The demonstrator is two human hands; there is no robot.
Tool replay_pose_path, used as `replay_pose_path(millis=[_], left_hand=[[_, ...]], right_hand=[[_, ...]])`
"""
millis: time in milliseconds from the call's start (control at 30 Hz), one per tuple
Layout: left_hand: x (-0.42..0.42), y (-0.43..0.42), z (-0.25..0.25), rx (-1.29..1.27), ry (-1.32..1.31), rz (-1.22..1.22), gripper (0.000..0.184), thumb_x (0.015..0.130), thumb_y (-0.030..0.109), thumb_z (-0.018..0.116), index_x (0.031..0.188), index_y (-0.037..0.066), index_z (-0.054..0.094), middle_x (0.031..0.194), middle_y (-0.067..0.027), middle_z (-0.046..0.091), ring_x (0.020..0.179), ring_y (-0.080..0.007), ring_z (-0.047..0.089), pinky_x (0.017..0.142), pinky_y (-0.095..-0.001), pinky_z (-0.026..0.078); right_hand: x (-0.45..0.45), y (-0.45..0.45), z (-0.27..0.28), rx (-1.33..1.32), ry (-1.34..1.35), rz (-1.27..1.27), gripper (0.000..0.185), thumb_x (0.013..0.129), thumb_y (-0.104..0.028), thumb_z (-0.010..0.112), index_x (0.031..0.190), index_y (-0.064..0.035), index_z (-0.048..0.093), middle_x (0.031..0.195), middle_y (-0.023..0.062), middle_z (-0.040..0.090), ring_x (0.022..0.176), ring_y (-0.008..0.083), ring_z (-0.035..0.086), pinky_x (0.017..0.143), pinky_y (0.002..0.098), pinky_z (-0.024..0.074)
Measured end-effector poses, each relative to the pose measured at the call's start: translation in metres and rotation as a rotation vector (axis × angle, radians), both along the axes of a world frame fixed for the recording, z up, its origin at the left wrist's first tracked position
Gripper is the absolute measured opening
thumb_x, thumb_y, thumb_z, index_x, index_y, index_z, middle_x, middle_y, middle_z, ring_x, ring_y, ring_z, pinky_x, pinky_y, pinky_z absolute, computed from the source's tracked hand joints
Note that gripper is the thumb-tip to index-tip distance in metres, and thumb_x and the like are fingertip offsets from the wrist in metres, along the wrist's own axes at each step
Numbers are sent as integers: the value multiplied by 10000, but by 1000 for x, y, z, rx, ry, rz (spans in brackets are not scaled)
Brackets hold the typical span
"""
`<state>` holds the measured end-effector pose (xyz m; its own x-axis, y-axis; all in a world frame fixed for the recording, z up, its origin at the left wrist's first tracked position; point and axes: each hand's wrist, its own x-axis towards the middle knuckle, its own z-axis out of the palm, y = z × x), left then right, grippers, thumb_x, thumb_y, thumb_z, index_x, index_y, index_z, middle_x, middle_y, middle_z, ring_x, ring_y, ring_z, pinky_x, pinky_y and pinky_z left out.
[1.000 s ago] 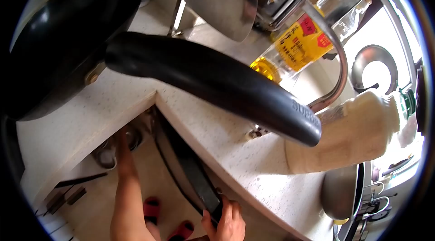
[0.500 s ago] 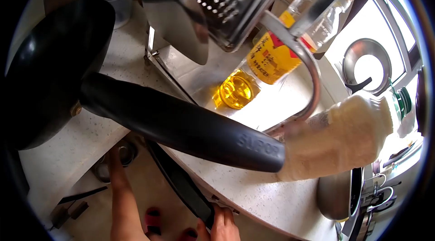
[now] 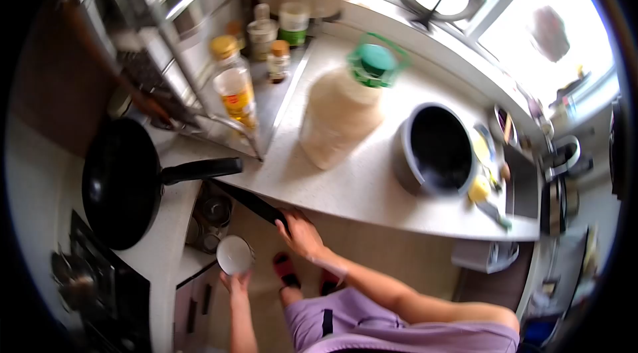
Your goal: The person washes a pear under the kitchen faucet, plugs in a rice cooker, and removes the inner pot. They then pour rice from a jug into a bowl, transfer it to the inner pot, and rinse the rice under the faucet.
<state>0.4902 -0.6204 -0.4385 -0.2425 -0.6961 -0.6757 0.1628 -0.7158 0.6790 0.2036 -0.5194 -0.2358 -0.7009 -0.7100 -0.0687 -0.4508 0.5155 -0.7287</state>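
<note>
My left hand [image 3: 236, 279] is closed on a white bowl [image 3: 234, 255], low beside the open cupboard [image 3: 214, 212], where several dishes or jars show blurred. My right hand [image 3: 303, 236] grips the end of a long dark panel edge [image 3: 249, 200] just under the counter front, which looks like an open door or drawer front. Left of both hands, a black frying pan [image 3: 121, 187] rests on the counter, its black handle [image 3: 203, 170] pointing over the cupboard opening.
A large jug with a green cap [image 3: 342, 114] and a dark-lined pot [image 3: 435, 150] stand on the counter [image 3: 319, 197]. Oil and seasoning bottles [image 3: 232, 87] stand by the metal rack [image 3: 179, 54]. A stove [image 3: 100, 286] lies lower left, a sink [image 3: 523, 183] at right.
The camera has pulled back, so pan, jug and bottles appear smaller. My left hand has come out of the cupboard area with a white bowl; my right hand still holds the dark panel edge.
</note>
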Motion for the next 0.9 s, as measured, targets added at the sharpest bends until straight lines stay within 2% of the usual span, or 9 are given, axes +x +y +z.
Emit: replay_pose_path(millis=[200,367,400,500,633,700,767,833,900], left_hand=[[53,89,318,79,-242,1,669,723,-28,498,1331,184,317,1270,-174,428,1079,-388,528,729,-452,589],[56,64,440,-155,-382,-43,643,755,0,480,1351,164,301,1249,-201,447,923,-369,608,639,-392,601],[56,52,457,-188,-380,-133,679,756,-32,495,1369,174,287,1293,-212,410,1001,-391,565,727,-427,567],[36,37,491,-277,-371,-240,670,762,-54,486,1367,165,299,1316,-229,389,1059,-418,532,807,-459,541],[15,20,488,-375,-331,-312,631,752,-4,469,1346,127,302,1250,-206,456,982,-329,602,604,-350,599],[-3,22,491,-348,-253,-416,641,741,-7,473,1345,122,303,1267,-211,448,1037,-339,578,625,-371,602],[-17,24,473,-330,-179,-469,660,728,-18,469,1351,110,293,1294,-224,428,1079,-353,555,664,-428,597],[-45,32,464,-300,-102,-565,665,735,-22,473,1356,100,269,1270,-219,448,1085,-353,554,670,-433,599],[-74,39,457,-245,-80,-722,653,747,-24,469,1356,113,276,1288,-200,436,1094,-324,550,665,-410,605]], right_hand=[[45,-9,-1,-148,-223,-178,368,894,-277,525,1142,-7,501,1066,204,550,1034,367,505,885,424,426],[128,-62,-17,-113,-673,-422,333,838,-273,623,1063,-38,556,943,173,620,929,342,581,823,405,454],[140,-75,-25,-115,-761,-383,304,821,-271,636,1009,-40,580,912,173,633,880,332,605,791,400,471],[154,-111,-35,85,-1022,-160,327,835,-283,648,1058,-50,594,975,95,644,880,227,626,731,387,517],[154,-137,-23,64,-1379,-169,243,870,-214,585,1078,-90,607,929,62,658,879,207,633,654,400,546],[147,-122,-28,-55,-1683,-145,212,866,-151,572,1056,-63,604,916,68,651,843,206,635,654,354,542],[97,-41,41,-279,-1514,-31,226,894,-189,548,1037,-20,593,914,120,658,811,232,654,668,343,535],[35,55,103,-467,-1624,-373,411,977,-346,385,1056,11,571,909,153,654,807,276,666,678,376,555],[-19,149,121,-639,-1229,-747,626,965,-523,256,1055,20,554,844,186,643,727,269,665,655,383,562]])
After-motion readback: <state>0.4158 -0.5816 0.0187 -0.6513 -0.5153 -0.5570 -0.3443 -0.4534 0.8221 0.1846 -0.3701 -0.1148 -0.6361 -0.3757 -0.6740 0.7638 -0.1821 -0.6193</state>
